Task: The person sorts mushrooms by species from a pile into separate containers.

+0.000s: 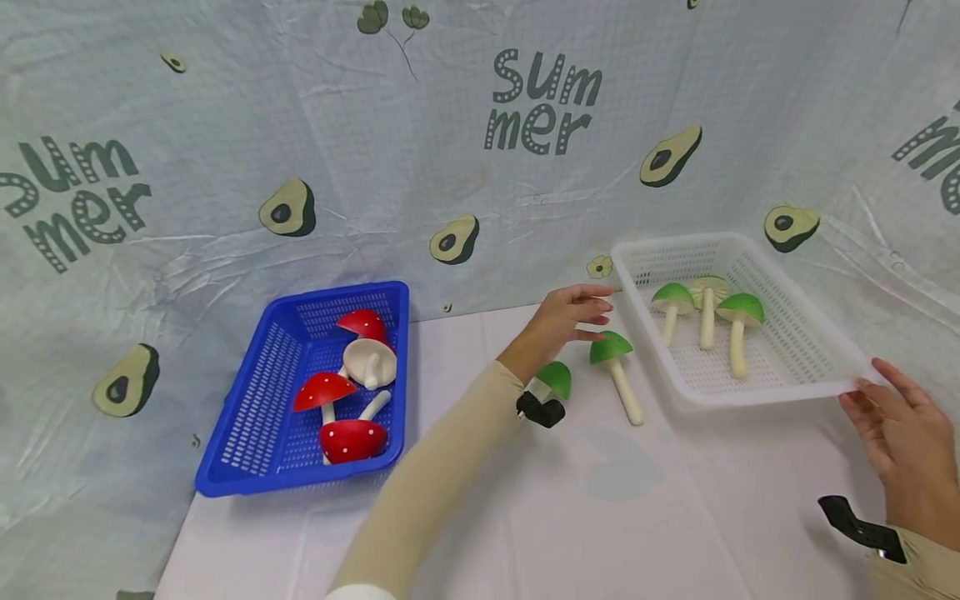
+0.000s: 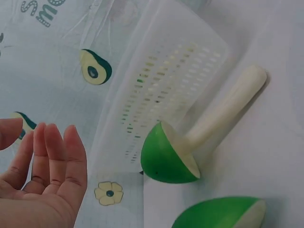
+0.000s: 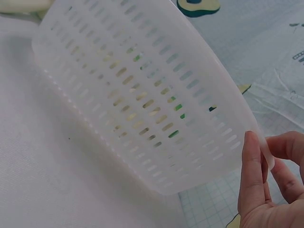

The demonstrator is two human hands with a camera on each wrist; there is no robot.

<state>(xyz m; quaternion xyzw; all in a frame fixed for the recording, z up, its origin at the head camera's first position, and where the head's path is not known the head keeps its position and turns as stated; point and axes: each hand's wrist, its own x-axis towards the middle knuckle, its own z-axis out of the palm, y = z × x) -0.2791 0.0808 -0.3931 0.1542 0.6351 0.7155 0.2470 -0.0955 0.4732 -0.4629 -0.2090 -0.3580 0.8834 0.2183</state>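
My right hand [image 1: 896,425] pinches the near right corner of a white plastic basket [image 1: 720,398]. In the right wrist view, thumb and fingers lie on both sides of its rim [image 3: 259,137]. Several green-capped toy mushrooms [image 1: 742,321] lie inside it. My left hand [image 1: 562,321] hovers left of this basket with nothing in it, fingers loosely extended. Below that hand a green-capped mushroom [image 1: 618,379] lies on the table, its stem pointing toward me. Another green mushroom [image 1: 555,379] is partly hidden behind the left wrist.
A blue basket [image 1: 251,417] stands at the left with several red, white-dotted mushrooms [image 1: 352,440] in it. The table has a pale cover [image 1: 600,533]. Behind it hangs a grey-blue cloth [image 1: 375,150] printed with avocados and words.
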